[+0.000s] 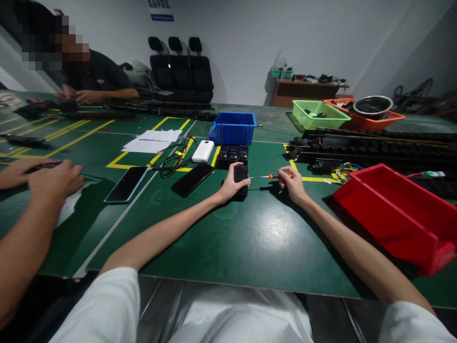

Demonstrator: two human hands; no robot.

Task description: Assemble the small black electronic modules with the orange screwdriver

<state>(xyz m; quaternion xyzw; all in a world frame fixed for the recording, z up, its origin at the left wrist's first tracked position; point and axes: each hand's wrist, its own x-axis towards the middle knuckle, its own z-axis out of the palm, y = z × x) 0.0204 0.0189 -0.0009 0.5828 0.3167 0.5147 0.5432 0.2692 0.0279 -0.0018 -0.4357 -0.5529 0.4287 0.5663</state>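
Note:
My left hand (pixel 231 185) is closed around a small black box-shaped device (pixel 241 174), holding it at the table in front of me. Between the fingers of my right hand (pixel 293 184) is a screwdriver (pixel 272 176) with an orange and black handle. Its thin shaft points left, and the tip meets the right side of the black device; whether it sits in a screw is too small to tell. Just behind my left hand stand several similar black devices (pixel 233 155) in a cluster, in front of a blue bin (pixel 233 127).
Left of my hands lie a black phone (pixel 193 179), another phone (pixel 127 184), a white power bank (pixel 203 151), cables and papers (pixel 152 140). A red bin (pixel 396 214) stands right, near black rails (pixel 350 145). Another person's hands (pixel 53 181) work at far left; a person sits across.

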